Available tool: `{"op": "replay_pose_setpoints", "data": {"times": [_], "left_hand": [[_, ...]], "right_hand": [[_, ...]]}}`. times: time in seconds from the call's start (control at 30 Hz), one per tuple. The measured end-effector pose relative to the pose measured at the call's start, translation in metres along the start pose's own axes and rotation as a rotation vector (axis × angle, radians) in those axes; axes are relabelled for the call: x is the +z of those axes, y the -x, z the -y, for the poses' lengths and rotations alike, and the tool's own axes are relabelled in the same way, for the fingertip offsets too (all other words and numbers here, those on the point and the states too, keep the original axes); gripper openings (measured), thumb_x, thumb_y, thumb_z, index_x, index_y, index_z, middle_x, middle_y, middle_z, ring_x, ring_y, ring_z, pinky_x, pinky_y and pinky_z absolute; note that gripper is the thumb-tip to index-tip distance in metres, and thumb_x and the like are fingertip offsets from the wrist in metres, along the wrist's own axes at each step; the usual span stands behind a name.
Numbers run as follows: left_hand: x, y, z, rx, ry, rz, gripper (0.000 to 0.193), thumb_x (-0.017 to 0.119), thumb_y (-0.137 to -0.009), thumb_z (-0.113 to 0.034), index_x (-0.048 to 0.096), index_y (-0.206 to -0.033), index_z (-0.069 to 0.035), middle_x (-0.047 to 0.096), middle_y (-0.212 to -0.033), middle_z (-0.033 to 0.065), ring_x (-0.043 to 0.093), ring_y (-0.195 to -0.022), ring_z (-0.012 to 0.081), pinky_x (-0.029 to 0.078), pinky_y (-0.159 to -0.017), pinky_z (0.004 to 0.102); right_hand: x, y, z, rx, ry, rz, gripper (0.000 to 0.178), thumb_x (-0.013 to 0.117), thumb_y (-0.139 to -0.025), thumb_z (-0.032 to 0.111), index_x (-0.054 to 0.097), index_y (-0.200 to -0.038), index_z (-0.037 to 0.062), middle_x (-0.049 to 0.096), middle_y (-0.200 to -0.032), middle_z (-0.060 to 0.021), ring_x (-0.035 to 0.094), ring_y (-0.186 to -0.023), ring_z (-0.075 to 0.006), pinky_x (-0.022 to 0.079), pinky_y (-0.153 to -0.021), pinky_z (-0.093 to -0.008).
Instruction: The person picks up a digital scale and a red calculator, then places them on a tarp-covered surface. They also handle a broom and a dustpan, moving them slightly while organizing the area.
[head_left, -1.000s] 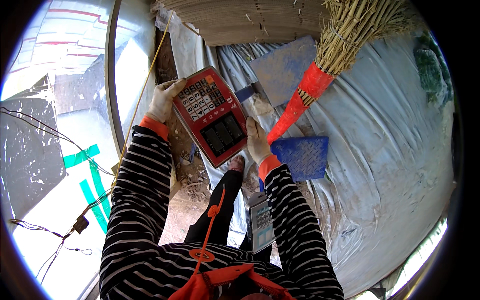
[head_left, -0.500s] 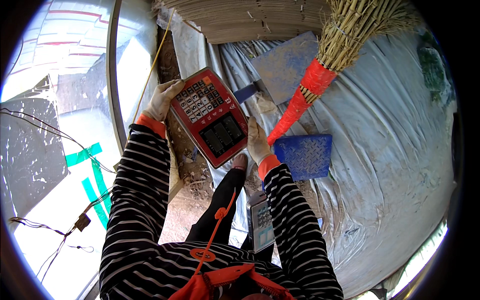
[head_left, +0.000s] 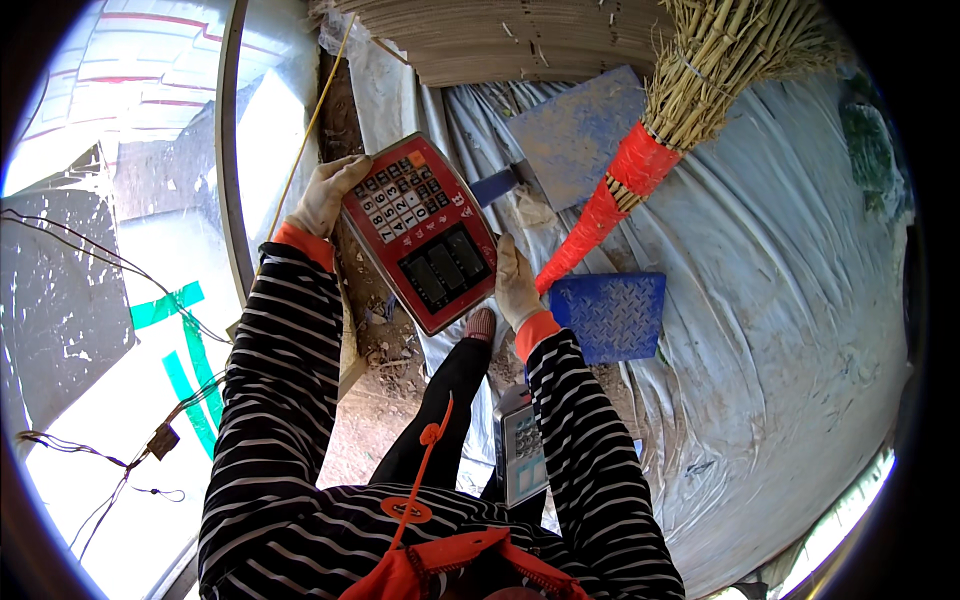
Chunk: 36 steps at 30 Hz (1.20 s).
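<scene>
A red scale display panel (head_left: 425,225) with a keypad and a dark screen is held up in front of me, tilted, with its keys toward the far side. My left hand (head_left: 327,195), in a pale glove, grips its upper left edge, thumb on top. On the opposite edge, beside the screen, my gloved right hand (head_left: 516,283) closes round the lower right side. The fingers of both hands are partly hidden behind the panel. A second, silvery panel with keys (head_left: 522,450) stands lower down by my right forearm, partly covered by the sleeve.
A straw broom (head_left: 640,165) with a red-wrapped handle lies beyond my right hand. Near it are a blue textured metal plate (head_left: 610,315) and a dusty blue platform (head_left: 580,130). Stacked cardboard (head_left: 520,40) stands at the back. Pale sheeting (head_left: 760,330) covers the right side; a window frame (head_left: 230,150) runs along the left.
My hands keep the same grip on the red panel, which stays nearly still. The surroundings shift very slightly in view.
</scene>
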<state>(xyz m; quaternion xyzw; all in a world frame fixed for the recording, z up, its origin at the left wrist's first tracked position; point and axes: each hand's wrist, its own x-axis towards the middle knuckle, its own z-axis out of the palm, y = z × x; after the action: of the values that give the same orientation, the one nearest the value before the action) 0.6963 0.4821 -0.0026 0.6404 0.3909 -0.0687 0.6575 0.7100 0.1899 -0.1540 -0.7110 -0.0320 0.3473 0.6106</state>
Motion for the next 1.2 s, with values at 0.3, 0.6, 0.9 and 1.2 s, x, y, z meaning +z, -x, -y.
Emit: {"op": "replay_pose_setpoints", "data": {"times": [0.3,0.6,0.9,1.2], "left_hand": [[0.007,-0.005,-0.012,-0.02,0.13,0.018,0.036,0.058,-0.091,-0.027,0.062,-0.108,0.005,0.067,-0.093,0.0093,0.065,-0.077,0.0143,0.053,-0.074,0.0267],[0.037,-0.038,-0.055,0.062,0.102,-0.029,0.042,0.065,-0.086,-0.025,0.06,-0.112,0.007,0.067,-0.098,0.0124,0.064,-0.085,0.0181,0.052,-0.082,0.0293],[0.065,-0.075,-0.088,0.185,0.053,0.09,0.049,0.065,-0.086,-0.027,0.055,-0.12,0.008,0.064,-0.108,0.0134,0.062,-0.095,0.0195,0.047,-0.09,0.0291],[0.085,-0.09,-0.1,0.204,0.024,0.129,0.051,0.066,-0.086,-0.027,0.054,-0.119,0.009,0.063,-0.108,0.0133,0.062,-0.095,0.0194,0.048,-0.088,0.0288]], "right_hand": [[-0.001,-0.002,0.001,-0.126,-0.035,0.039,0.071,0.038,-0.094,0.059,0.053,-0.12,-0.0062,0.06,-0.111,-0.0114,0.054,-0.101,-0.0189,0.04,-0.092,-0.028],[-0.014,-0.025,0.03,0.084,-0.233,0.142,0.072,0.032,-0.096,0.055,0.032,-0.14,-0.0014,0.042,-0.139,-0.016,0.042,-0.126,-0.0271,0.03,-0.106,-0.0315],[-0.023,-0.037,0.053,0.068,-0.682,0.082,0.073,0.038,-0.092,0.062,0.048,-0.13,0.0009,0.057,-0.122,-0.0056,0.052,-0.11,-0.0161,0.038,-0.097,-0.0287],[-0.03,-0.058,0.021,0.061,-0.894,0.115,0.067,0.037,-0.095,0.057,0.045,-0.133,0.0021,0.053,-0.127,-0.0072,0.051,-0.111,-0.0167,0.038,-0.096,-0.0286]]}}
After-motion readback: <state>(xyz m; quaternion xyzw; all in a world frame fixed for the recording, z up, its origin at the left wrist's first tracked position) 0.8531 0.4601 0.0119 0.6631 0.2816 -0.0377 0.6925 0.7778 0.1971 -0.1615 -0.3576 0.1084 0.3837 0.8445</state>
